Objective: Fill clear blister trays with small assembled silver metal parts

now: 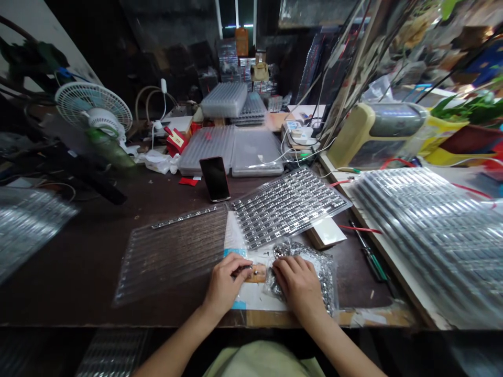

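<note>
One small orange block (257,274) between both hands (225,278) (302,285)

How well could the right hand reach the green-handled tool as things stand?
Probably yes: between the right hand and the green-handled tool lie only the bag of metal parts and tabletop.

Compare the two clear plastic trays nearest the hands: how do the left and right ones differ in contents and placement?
The left tray shows one row of small metallic parts along its far edge; the right tray shows many rows.
The left tray lies mostly over dark brown tabletop, while the right tray partly covers a white-topped box.
Both are transparent.
</note>
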Demonstrator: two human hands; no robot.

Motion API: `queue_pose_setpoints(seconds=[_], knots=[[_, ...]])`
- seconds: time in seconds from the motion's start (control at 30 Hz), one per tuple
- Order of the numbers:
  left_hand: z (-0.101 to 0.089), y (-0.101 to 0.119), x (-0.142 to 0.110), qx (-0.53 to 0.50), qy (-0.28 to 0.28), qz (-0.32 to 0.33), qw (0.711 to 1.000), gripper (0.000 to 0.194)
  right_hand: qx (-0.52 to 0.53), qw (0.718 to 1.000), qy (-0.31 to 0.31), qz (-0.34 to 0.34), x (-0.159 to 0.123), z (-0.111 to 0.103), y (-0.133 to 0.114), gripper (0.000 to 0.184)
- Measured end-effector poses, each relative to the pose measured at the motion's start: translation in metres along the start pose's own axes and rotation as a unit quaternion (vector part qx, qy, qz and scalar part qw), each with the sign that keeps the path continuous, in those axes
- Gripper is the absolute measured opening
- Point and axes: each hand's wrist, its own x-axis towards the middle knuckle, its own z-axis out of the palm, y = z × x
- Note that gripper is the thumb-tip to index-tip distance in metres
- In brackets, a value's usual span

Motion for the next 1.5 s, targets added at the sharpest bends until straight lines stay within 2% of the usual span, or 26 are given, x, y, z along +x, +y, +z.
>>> queue_pose_setpoints(seconds=[0.23,0.47,0.67,0.93,1.1,1.2,1.37,1.5], knots=[[0.005,0.007,-0.002,0.057,-0.020,0.037,0.998,0.014,0.180,0.983,0.028,0.036,0.001,-0.008,0.002,0.016],[0.006,0.009,-0.002,0.074,-0.020,0.048,0.996,0.016,0.203,0.978,0.021,0.036,-0.003,-0.002,0.001,0.019],[0.006,0.004,-0.003,0.080,-0.025,0.058,0.995,0.014,0.210,0.976,0.022,0.053,-0.002,-0.001,-0.002,0.011],[0.007,0.004,-0.003,0.050,-0.026,0.053,0.997,0.016,0.173,0.983,0.004,0.056,0.004,0.003,-0.010,0.013],[0.002,-0.001,-0.002,-0.025,0.060,0.008,0.998,0.012,0.140,0.990,-0.017,0.030,0.008,0.012,-0.028,0.009],[0.000,-0.004,-0.002,-0.036,0.075,0.001,0.997,0.013,0.119,0.992,-0.019,0.034,0.008,0.017,-0.033,0.010],[0.000,-0.005,-0.002,-0.041,0.073,-0.006,0.996,0.013,0.089,0.995,-0.013,0.043,0.008,0.008,-0.023,0.015],[0.002,-0.005,-0.001,-0.035,0.058,-0.012,0.998,0.014,0.018,0.999,-0.002,0.042,0.007,-0.002,-0.010,0.010]])
